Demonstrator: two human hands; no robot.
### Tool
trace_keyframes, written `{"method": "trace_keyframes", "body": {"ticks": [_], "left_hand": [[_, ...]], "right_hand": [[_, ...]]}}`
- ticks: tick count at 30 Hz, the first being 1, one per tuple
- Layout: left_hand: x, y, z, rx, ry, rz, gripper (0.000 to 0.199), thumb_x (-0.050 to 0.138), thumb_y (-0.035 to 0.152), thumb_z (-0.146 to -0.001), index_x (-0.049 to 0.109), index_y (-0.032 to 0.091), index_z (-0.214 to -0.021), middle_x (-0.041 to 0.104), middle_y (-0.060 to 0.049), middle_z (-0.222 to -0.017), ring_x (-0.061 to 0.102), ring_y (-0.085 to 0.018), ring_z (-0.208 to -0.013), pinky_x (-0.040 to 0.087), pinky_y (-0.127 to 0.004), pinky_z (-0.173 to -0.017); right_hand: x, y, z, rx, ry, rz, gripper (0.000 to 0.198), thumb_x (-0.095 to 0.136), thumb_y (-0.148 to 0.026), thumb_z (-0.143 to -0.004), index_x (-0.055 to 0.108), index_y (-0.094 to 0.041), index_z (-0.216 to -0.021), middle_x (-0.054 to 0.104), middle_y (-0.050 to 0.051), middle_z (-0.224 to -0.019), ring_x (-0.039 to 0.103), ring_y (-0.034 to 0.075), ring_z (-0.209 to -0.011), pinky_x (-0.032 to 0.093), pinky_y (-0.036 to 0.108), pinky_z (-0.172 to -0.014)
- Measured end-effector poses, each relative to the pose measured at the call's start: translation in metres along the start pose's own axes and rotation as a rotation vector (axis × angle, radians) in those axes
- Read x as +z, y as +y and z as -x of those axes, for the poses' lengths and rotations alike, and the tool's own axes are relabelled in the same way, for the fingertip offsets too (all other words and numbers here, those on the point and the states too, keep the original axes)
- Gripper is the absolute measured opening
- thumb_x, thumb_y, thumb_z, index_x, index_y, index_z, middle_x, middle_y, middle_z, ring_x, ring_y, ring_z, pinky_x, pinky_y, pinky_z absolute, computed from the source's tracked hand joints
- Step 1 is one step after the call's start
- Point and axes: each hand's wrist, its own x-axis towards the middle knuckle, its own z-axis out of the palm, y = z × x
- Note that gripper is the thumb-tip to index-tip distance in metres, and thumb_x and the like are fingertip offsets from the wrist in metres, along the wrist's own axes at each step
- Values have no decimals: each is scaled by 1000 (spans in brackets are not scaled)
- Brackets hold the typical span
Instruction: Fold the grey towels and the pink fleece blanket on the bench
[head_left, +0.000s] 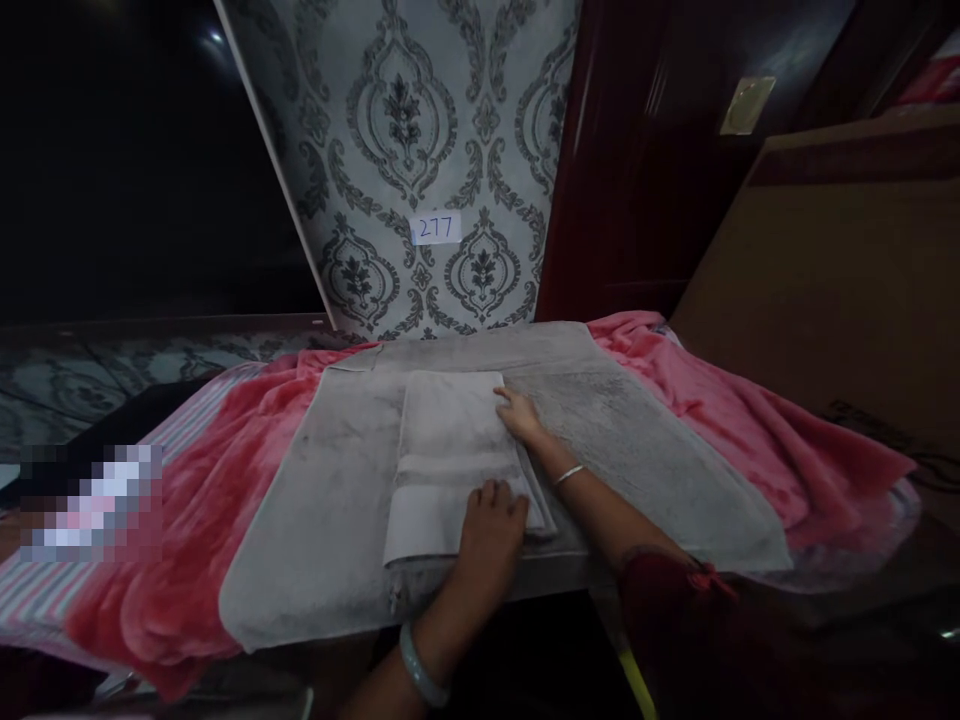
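A pale grey folded cloth (451, 420) lies on a larger grey plush cloth (330, 540), with its layers showing along the right side and a separate-looking band across its near part. My left hand (493, 525) has its fingers bent over the near right part of the folded cloth; its thumb is hidden. A bracelet circles that wrist. Farther off, my right hand (519, 412) grips the far right edge of the folded cloth, with index finger and thumb close together. A thin silver bangle sits on the right wrist.
Pink plush blankets (217, 500) hang on both sides of the grey cloth. Patterned wallpaper (405, 120) with a "277" label (436, 228) rises behind. A dark screen (135, 160) stands left, and a large cardboard box (840, 300) right.
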Motion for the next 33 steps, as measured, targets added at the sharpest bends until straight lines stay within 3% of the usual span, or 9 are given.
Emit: {"method": "trace_keyframes", "body": {"ticks": [5,12,21,33], "left_hand": [[23,3,13,26,52,-29,43,55,8,-92,66,19,-131,66,-18,-136,59,-35,-130,52,-54,-103],[5,8,-2,-5,0,72,51,48,7,-93,61,23,-139,64,-13,-140,56,-31,-134,47,-51,-109],[27,27,-6,59,-6,-13,41,50,14,-97,64,20,-135,62,-18,-141,56,-36,-134,47,-56,-108],[17,38,-12,74,-105,82,48,42,9,-97,58,14,-142,54,-19,-151,45,-33,-145,38,-56,-119]], "right_hand": [[6,18,5,-21,1,10,52,58,-18,-84,66,-19,-136,71,9,-131,67,24,-120,50,39,-108],[-4,21,-11,-27,27,-44,58,53,-13,-84,62,-17,-141,68,8,-136,64,21,-124,47,35,-110],[-19,44,-1,-19,24,-13,52,56,-17,-86,65,-16,-137,71,9,-130,68,22,-115,50,36,-106],[-22,46,-5,-89,67,54,51,53,-10,-87,66,-14,-135,66,9,-138,59,21,-130,40,34,-115]]}}
